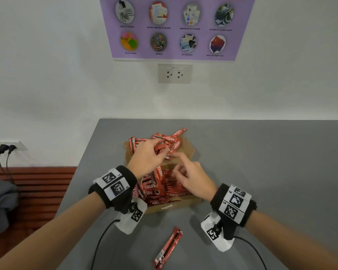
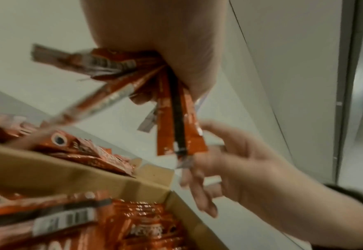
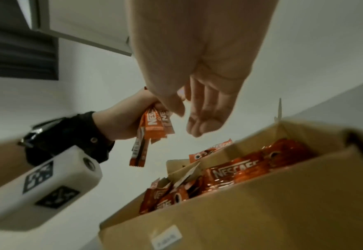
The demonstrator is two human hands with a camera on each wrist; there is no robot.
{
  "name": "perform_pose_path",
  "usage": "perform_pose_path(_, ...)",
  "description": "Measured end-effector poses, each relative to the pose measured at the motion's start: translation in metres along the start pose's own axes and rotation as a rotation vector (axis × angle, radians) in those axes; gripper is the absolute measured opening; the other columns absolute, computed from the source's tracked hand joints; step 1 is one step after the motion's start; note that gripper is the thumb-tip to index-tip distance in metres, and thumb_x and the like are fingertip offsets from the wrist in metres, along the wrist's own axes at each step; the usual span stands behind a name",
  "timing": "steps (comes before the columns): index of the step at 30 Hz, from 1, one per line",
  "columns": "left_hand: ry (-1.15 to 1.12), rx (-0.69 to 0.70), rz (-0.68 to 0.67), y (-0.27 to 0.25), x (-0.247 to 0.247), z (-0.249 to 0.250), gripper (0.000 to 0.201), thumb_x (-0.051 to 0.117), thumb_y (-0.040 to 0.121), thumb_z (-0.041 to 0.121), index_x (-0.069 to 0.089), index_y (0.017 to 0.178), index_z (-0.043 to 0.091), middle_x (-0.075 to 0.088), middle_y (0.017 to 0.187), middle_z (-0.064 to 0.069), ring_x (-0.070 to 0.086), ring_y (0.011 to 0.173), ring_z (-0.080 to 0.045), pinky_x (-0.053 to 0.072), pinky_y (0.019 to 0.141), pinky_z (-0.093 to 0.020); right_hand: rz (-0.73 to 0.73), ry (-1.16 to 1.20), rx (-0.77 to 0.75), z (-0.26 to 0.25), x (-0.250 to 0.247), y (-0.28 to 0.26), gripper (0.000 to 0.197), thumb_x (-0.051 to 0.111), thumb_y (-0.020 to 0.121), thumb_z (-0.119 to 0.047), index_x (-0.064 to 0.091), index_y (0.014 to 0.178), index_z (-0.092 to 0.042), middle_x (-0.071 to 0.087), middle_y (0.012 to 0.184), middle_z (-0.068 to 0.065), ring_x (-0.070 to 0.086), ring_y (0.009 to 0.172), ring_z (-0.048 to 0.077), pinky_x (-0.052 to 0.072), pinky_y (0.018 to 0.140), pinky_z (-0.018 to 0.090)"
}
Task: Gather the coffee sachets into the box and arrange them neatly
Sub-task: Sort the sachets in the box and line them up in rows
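A brown cardboard box sits open on the grey table, full of red coffee sachets. More sachets lie piled on its far flap. My left hand hovers over the box and grips a bunch of sachets, which hang down from the fist. My right hand hangs beside it above the box with relaxed, spread fingers and holds nothing. One single sachet lies on the table in front of the box, near me.
The grey table stands against a white wall with a power socket and a purple poster. Cables run from both wrist cameras across the table's near part. A wooden bench stands at the left.
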State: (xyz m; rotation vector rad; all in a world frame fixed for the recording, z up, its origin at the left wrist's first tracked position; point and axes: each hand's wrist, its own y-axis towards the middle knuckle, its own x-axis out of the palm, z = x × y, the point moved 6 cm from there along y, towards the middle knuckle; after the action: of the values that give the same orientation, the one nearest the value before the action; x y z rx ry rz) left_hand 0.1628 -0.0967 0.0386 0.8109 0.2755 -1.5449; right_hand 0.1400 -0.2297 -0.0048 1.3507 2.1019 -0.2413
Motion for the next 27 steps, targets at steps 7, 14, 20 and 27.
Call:
perform_pose_path(7, 0.046, -0.141, -0.053, -0.001, 0.0, -0.019, 0.032, 0.045, 0.098, 0.026, 0.061, 0.112, 0.002, 0.061, 0.072, 0.001, 0.055, 0.053, -0.007, 0.038, 0.049, -0.018, -0.518, -0.203, -0.178, -0.014, 0.029, -0.031, 0.023, 0.072, 0.08, -0.026, 0.069, 0.098, -0.012, 0.064, 0.082, 0.003, 0.052, 0.062, 0.004, 0.043, 0.061, 0.009)
perform_pose_path(14, -0.047, -0.145, -0.069, 0.002, 0.005, -0.011, 0.004, 0.06, 0.088, 0.014, 0.059, 0.085, 0.014, 0.048, 0.058, 0.009, 0.044, 0.047, -0.006, 0.036, 0.048, -0.016, -0.937, -0.466, -0.264, -0.013, 0.085, -0.082, 0.042, 0.078, 0.072, -0.029, 0.063, 0.107, -0.011, 0.057, 0.101, 0.007, 0.054, 0.087, 0.02, 0.033, 0.067, 0.025)
perform_pose_path(20, -0.021, -0.158, -0.146, -0.002, 0.008, -0.014, 0.008, 0.069, 0.082, 0.015, 0.061, 0.08, 0.016, 0.049, 0.06, 0.007, 0.037, 0.048, -0.006, 0.033, 0.047, -0.011, -0.883, -0.406, -0.22, -0.013, 0.078, -0.076, 0.007, 0.067, 0.081, -0.013, 0.061, 0.083, -0.01, 0.06, 0.084, 0.006, 0.054, 0.074, 0.018, 0.044, 0.065, 0.033)
perform_pose_path(27, -0.079, -0.23, -0.478, -0.011, 0.016, -0.027, 0.043, 0.056, 0.087, 0.046, 0.063, 0.07, 0.007, 0.053, 0.058, 0.001, 0.039, 0.05, -0.014, 0.037, 0.06, -0.028, -0.097, -0.478, -0.294, -0.037, -0.011, -0.024, 0.022, 0.049, 0.069, -0.016, 0.031, 0.061, -0.025, 0.034, 0.062, -0.015, 0.029, 0.055, 0.003, 0.022, 0.048, 0.017)
